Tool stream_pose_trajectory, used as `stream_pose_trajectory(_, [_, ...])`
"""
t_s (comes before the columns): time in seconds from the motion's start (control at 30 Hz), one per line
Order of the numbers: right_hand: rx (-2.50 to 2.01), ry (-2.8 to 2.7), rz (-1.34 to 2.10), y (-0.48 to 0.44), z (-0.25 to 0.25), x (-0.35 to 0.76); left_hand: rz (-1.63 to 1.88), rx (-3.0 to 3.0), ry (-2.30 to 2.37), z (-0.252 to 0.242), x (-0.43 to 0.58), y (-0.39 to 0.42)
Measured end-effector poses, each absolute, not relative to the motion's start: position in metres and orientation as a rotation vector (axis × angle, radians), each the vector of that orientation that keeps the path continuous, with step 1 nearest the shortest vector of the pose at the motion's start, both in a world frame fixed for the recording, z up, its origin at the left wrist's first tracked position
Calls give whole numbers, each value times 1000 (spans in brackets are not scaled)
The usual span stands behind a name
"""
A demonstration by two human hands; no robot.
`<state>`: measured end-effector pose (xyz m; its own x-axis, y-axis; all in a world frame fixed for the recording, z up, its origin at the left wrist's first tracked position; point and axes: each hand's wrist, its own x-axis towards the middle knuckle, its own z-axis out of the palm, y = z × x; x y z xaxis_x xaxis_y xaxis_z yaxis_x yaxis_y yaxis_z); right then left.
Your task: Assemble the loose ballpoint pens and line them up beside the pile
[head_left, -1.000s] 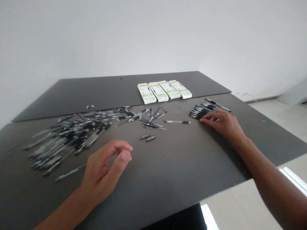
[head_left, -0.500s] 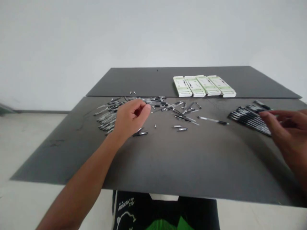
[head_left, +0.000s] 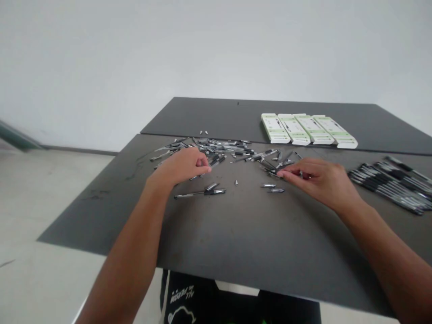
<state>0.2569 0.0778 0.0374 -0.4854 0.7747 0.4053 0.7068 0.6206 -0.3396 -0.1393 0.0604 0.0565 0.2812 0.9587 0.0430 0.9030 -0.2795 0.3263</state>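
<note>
My left hand (head_left: 184, 167) hovers at the near side of a loose heap of clear and black pen parts (head_left: 222, 146), fingers curled in; whatever they hold is hidden. A clear barrel (head_left: 189, 195) and pen caps (head_left: 216, 191) lie just nearer to me. My right hand (head_left: 315, 181) reaches into a smaller cluster of pen parts (head_left: 268, 166), thumb and forefinger pinched on a thin dark pen part there, mostly covered by the fingertips. Two caps (head_left: 277, 191) and a small metal tip (head_left: 236, 182) rest between the hands.
Several black-gripped pens (head_left: 388, 180) lie side by side at the right. White-and-green flat boxes (head_left: 303, 130) stand in a row on the far table section. Two small tips (head_left: 204, 132) sit near the seam. The grey table (head_left: 216, 243) ends close to my lap.
My right hand has moved left from the row of pens to the middle cluster. My left hand has shifted slightly left, uncovering the barrel and caps. The view has turned a little left.
</note>
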Motion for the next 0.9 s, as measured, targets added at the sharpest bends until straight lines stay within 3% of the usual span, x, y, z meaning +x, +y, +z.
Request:
stream_pose_trajectory(0.53, [-1318,-2397,261,92,34,303,161,2238,1950,43,-118,64])
stream_pose_trajectory(0.9, [-1471,-2319,118,97,17,267,169,2252,1962,41,-112,66])
